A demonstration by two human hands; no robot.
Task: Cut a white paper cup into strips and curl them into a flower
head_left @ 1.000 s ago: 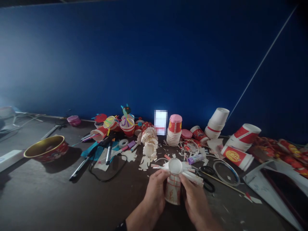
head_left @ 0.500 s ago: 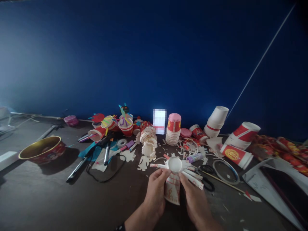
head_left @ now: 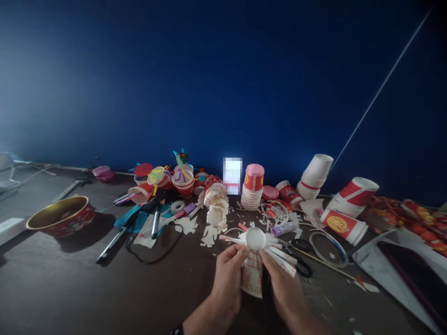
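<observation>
Between both hands I hold a cut paper cup (head_left: 252,274), its side slit into strips that splay out around the round base. Red drawn lines mark the wide strip hanging toward me, and narrower strips fan to the left and right. My left hand (head_left: 228,274) pinches it just below the base on the left. On the other side my right hand (head_left: 281,279) grips it with thumb and fingers closed. Black-handled scissors (head_left: 303,266) lie just beyond my right hand, partly hidden by the strips. A purple glue stick (head_left: 283,229) rests behind the cup.
Paper scraps (head_left: 209,236) litter the dark table. A cup stack (head_left: 252,188) with a pink top stands at the back; more white cups (head_left: 316,174) stand right. A gold-rimmed bowl (head_left: 61,221) and a black marker (head_left: 155,223) lie left. A phone (head_left: 412,274) lies at right.
Almost nothing differs. The cup and both hands sit very slightly farther right in the view, with the grip unchanged.
</observation>
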